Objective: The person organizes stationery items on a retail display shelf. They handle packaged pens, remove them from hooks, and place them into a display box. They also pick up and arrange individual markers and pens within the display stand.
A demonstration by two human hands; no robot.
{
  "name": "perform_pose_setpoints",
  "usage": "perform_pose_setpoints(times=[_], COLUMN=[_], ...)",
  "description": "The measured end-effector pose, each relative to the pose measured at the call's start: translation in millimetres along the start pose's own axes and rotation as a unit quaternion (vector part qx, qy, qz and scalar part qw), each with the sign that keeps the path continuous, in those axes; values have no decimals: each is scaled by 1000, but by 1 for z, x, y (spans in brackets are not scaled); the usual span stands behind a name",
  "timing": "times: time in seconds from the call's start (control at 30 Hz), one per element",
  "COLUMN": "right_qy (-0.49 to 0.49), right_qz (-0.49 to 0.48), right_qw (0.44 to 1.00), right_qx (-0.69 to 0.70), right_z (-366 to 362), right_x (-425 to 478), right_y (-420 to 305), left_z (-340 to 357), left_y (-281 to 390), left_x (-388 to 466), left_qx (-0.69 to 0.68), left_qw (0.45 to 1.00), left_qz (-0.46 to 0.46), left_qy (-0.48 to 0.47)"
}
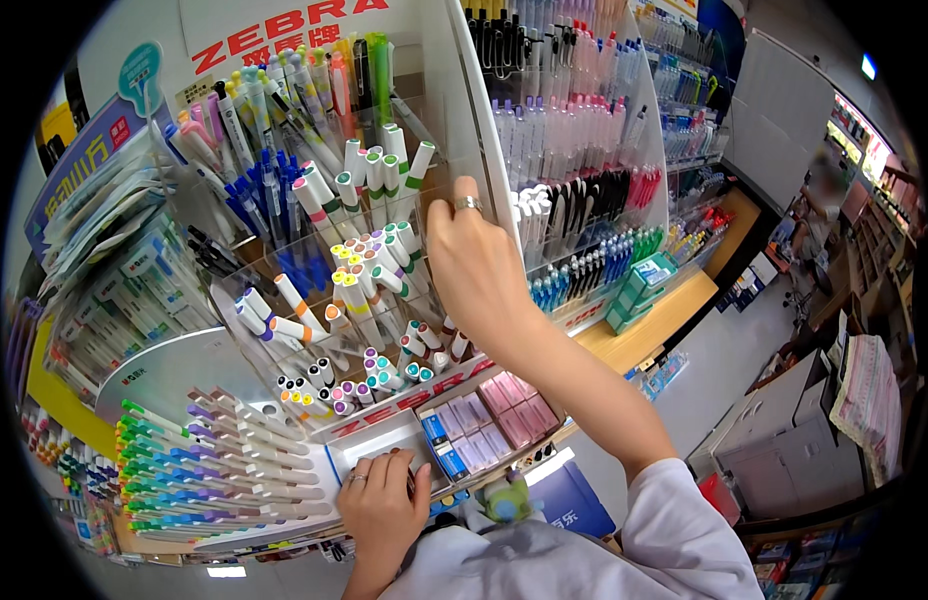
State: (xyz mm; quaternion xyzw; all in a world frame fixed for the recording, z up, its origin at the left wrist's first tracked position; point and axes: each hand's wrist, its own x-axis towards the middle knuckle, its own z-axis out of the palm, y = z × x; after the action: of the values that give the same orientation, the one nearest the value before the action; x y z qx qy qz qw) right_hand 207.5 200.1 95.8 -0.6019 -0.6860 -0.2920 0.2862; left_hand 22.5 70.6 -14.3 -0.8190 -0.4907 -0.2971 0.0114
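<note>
My right hand [475,259] reaches over a clear acrylic pen rack, fingers curled down at its right end; the fingertips are hidden, so whether it holds anything does not show. Left of it, white double-ended markers with green caps [381,169] stand in a compartment. Lower down are markers with yellow, orange and purple ends [355,259]. My left hand [385,495] rests at the front edge of a white tray [363,450], fingers bent; its palm is hidden. Beside that tray, small boxes in lilac [471,427] and pink [518,409] fill a compartment.
A white divider panel [490,142] stands just right of my right hand, with rows of pens [576,202] beyond it. Slanted rows of highlighters [216,465] lie at lower left. A teal box [640,289] sits on the wooden ledge. A person [818,206] is far right.
</note>
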Motion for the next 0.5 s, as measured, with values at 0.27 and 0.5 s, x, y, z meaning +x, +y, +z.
perform_pose_setpoints(times=[0.27, 0.5], right_qy=[63, 90], right_qz=[35, -5], right_qw=[995, 994], right_qx=[75, 64], right_z=[5, -16], right_x=[6, -25], right_y=[0, 3], left_z=[2, 0], left_y=[-3, -6], left_x=[2, 0], left_qx=[-27, -22], left_qw=[999, 998], left_qz=[37, 41], left_qy=[9, -50])
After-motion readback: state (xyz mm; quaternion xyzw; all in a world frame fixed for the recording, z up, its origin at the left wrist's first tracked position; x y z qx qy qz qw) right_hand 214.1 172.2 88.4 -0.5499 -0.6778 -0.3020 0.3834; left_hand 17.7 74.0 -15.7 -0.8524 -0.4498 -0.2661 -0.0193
